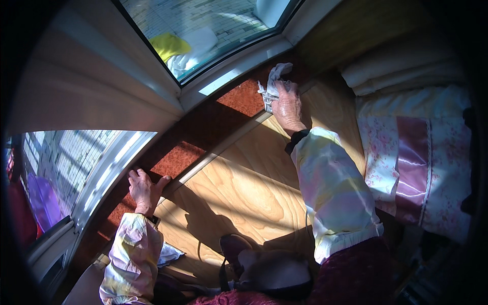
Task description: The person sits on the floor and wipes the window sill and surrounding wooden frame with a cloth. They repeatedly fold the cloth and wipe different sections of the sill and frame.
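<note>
My right hand [288, 106] grips a crumpled whitish cloth [271, 89] against the far end of the reddish-brown window sill [244, 97], below the window frame. Part of the cloth sticks up past my fingers. My left hand [145, 190] rests on the nearer stretch of the same sill, fingers spread, thumb towards its inner edge, with nothing seen in it. Patterned sleeve covers are on both forearms. Beneath my arms lies a light wood-grain surface [236, 183], crossed by shadows.
A pale curtain [95, 84] hangs at the left beside the window glass [213, 26]. Floral fabric with a pink satin band [412, 152] is at the right. Another light cloth [169, 254] lies near my left sleeve. A white window frame [236, 72] borders the sill.
</note>
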`<state>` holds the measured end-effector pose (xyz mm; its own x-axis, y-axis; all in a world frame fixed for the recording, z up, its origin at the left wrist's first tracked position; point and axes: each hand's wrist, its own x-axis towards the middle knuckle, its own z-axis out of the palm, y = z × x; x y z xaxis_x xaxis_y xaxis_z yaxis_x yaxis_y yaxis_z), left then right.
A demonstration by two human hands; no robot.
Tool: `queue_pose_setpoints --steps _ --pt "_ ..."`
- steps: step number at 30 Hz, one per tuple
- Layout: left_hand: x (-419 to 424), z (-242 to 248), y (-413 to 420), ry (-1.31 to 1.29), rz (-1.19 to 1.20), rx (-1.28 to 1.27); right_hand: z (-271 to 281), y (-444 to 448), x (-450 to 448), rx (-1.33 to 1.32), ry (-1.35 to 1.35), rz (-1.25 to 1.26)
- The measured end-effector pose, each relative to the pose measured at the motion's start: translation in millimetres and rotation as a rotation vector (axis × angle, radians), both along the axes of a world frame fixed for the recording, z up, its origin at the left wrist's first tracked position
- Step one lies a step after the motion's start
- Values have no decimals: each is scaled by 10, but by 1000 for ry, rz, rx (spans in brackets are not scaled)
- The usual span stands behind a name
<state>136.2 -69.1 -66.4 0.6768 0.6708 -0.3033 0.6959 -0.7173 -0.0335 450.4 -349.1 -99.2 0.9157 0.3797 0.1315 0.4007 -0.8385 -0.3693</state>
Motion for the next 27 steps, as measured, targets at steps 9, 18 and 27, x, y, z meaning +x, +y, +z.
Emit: queue_pose_setpoints --steps 9,18,27 --pt "-69 -56 28 15 -9 -10 254 498 -796 372 446 252" --pt "-36 -48 -17 -8 23 21 -152 -72 873 -127 -19 -282" --pt "-13 -27 -29 -33 -15 47 152 646 -377 -103 -74 351"
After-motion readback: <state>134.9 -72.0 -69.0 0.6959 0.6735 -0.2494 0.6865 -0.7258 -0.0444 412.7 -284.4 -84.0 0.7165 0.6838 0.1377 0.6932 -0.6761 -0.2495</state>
